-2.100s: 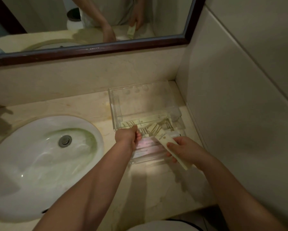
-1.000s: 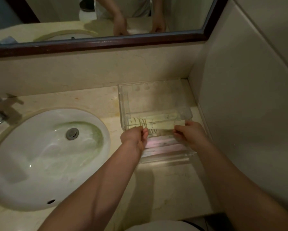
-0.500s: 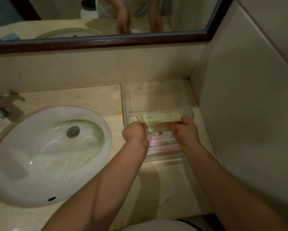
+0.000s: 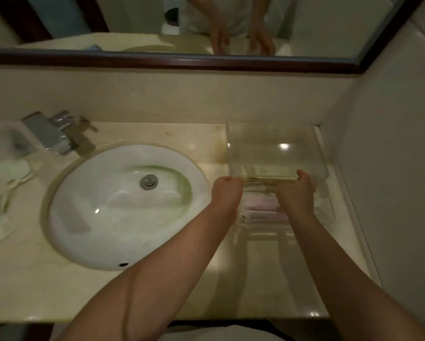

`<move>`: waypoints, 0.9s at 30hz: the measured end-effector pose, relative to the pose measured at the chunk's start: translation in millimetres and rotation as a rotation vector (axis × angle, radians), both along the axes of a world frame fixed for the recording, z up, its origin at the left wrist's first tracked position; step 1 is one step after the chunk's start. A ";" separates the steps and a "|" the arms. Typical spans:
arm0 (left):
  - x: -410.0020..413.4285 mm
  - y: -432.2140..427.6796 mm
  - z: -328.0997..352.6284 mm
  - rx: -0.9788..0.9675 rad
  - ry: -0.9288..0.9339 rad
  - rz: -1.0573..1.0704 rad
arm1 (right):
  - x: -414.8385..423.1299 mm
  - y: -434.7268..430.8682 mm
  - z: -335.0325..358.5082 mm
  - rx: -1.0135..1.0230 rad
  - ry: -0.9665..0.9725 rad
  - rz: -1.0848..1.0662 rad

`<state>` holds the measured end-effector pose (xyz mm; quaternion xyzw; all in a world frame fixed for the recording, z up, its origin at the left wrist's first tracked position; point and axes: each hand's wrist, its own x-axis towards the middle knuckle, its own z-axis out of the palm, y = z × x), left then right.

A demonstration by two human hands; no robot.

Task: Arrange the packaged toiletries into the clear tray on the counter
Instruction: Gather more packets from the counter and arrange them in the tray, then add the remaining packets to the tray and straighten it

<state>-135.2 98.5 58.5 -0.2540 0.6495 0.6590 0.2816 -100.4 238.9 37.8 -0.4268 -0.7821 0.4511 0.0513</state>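
Between both hands (image 4: 260,190), blurred packets (image 4: 258,184) lie in tray (image 4: 231,134).

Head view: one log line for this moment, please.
left hand at tray | right hand at tray | packets inside | blurred

**Both hands low and forward, fingers curled**

Two bare forearms reach forward from the bottom of the view, converging slightly toward the far right. The left hand (image 4: 226,191) is closed into a loose fist, knuckles up, thumb side turned toward the other hand. The right hand (image 4: 296,193) sits level with it and well apart, back of the hand upward, fingers curled down and forward with the thumb raised at the far edge. Both wrists are straight, in line with the forearms. What the fingertips press or pinch is hidden beneath the hands and blurred.
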 end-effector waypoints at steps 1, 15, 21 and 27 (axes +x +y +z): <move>2.4 -9.9 0.0 -0.047 0.084 -0.056 | -0.8 -11.1 2.4 0.028 0.000 0.055; 60.3 -310.1 11.4 -0.735 0.273 0.096 | -34.5 -220.8 15.4 0.320 0.029 0.946; 40.8 -414.4 3.6 -0.748 0.288 0.179 | -55.4 -325.7 6.4 0.183 -0.016 1.094; 1.3 -543.7 -19.1 -0.775 0.270 0.269 | -85.7 -458.5 -3.0 0.167 -0.065 1.187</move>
